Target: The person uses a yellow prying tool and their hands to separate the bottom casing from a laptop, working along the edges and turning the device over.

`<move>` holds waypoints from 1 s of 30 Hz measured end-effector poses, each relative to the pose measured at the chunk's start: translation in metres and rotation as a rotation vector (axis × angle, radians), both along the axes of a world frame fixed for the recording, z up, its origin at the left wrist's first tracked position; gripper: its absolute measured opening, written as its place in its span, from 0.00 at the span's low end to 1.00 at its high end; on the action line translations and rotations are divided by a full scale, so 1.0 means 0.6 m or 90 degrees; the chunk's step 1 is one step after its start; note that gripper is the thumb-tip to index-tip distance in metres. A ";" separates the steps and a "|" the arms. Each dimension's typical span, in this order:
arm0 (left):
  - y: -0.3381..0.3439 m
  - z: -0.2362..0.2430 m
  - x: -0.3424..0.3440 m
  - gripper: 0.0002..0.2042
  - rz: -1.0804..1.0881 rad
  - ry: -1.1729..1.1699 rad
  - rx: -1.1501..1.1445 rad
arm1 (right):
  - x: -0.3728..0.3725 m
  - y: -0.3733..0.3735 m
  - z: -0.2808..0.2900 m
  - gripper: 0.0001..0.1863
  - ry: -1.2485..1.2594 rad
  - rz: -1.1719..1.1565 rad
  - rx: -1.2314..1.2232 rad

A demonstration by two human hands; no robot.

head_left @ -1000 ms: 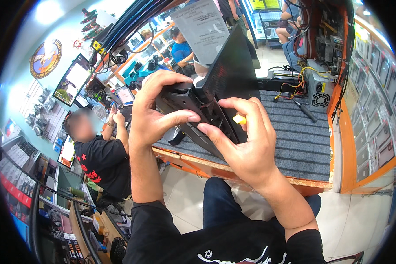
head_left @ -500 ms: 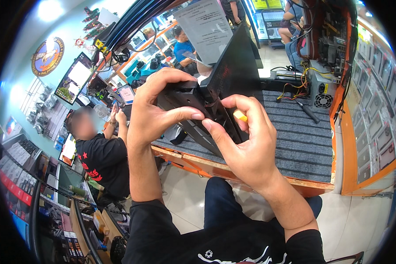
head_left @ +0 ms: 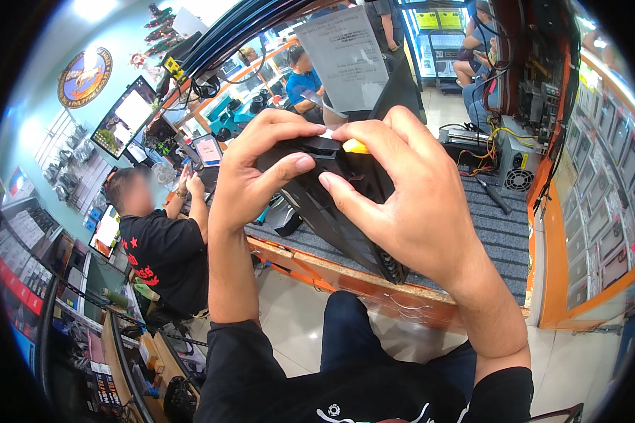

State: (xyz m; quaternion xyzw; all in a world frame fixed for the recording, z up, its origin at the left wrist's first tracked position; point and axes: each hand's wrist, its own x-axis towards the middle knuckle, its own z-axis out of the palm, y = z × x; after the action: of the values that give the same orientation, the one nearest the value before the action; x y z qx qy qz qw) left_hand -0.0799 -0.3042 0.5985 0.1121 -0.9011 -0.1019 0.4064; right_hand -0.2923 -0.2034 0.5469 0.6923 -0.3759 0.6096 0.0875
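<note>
A black device [head_left: 317, 211], apparently an open laptop, is tilted up over the bench edge, its thin dark panel [head_left: 398, 92] rising behind. My left hand [head_left: 250, 166] is closed round its upper left corner, thumb pressed near the seam. My right hand [head_left: 420, 197] grips the same upper end from the right, index finger along the top and thumb on the casing. A small yellow piece [head_left: 356, 146], apparently a tool, sits under the right fingers. The underside of those fingers and much of the corner are hidden.
The bench has a grey ribbed mat [head_left: 494, 240] with a dark-handled tool [head_left: 494, 197] and a power supply [head_left: 518, 162] with wires. A co-worker [head_left: 162, 247] is at left; a paper sheet [head_left: 339, 49] hangs behind. A glass display case [head_left: 593, 197] stands at right.
My right hand has moved up to the device's top corner, carrying the yellow piece with it. My left fingers have shifted along the top, and the device's lower end has swung down and right.
</note>
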 end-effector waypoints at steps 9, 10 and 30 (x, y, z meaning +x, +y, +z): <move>-0.008 0.028 0.001 0.14 -0.040 -0.062 0.084 | 0.015 0.002 0.003 0.15 -0.071 0.044 0.034; -0.008 0.034 0.000 0.14 -0.055 -0.090 0.093 | 0.016 0.004 0.005 0.15 -0.069 0.044 0.034; 0.003 0.017 -0.029 0.30 -0.002 -0.156 -0.090 | -0.007 0.041 -0.064 0.24 -0.185 0.065 0.153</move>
State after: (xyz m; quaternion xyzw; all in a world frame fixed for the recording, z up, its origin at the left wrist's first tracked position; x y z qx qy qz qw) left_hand -0.0973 -0.3021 0.6089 0.0937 -0.9491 -0.0243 0.2999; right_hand -0.2964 -0.1786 0.5083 0.6210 -0.4190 0.6572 -0.0822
